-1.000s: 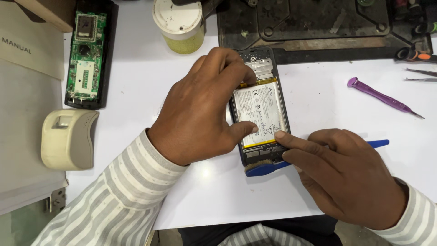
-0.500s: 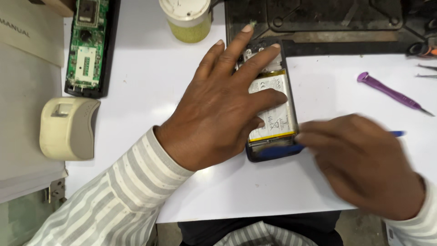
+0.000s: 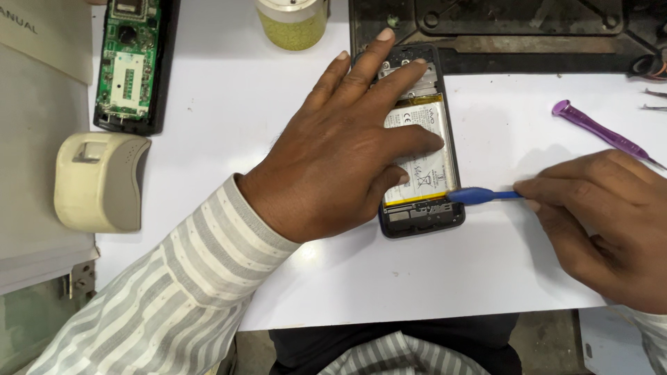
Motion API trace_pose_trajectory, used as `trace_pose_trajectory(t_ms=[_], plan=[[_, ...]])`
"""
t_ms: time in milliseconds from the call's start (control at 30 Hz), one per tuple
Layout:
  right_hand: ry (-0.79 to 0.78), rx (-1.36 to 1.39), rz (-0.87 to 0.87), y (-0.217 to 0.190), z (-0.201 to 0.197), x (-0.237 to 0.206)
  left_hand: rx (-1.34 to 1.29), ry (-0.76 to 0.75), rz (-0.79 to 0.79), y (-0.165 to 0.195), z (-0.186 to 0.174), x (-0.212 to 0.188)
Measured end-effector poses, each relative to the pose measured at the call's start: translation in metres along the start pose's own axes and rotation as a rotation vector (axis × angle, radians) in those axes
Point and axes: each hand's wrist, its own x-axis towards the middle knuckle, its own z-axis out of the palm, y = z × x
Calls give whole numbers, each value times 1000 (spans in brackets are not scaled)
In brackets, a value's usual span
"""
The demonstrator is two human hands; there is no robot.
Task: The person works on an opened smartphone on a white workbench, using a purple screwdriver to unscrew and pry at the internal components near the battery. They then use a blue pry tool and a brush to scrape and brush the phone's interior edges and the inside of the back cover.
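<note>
The left hand [image 3: 347,146] lies flat on an open phone [image 3: 422,142] and presses it onto the white table [image 3: 229,132]. Its fingers spread over the white battery [image 3: 425,149] inside the phone. The right hand [image 3: 604,222] pinches a blue tool [image 3: 479,196]. The tool's tip touches the near right edge of the battery. A purple tool [image 3: 601,135] lies to the right, well apart from the phone. A green board [image 3: 128,62] lies far left. A cream box [image 3: 97,182] sits near it. A yellow jar [image 3: 292,24] stands at the far edge, beside a dark mat [image 3: 514,35].
</note>
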Motion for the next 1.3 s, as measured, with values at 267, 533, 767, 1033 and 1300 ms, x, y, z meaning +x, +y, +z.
trace_pose_trajectory(t_ms=[267,533,767,1033,1300], plan=[[111,49,-78,-39,-2,22,-16,3,16,-1,1,-4],[217,84,-248,-63,0,27,0,14,47,9,5,-11],[197,22,-146,-47,-1,-17,9,-9,54,26,14,-22],[103,9,-2,-39,0,-58,54,-13,71,42,22,-38],[260,0,-261,-82,4,-35,42,2,67,45,22,-46]])
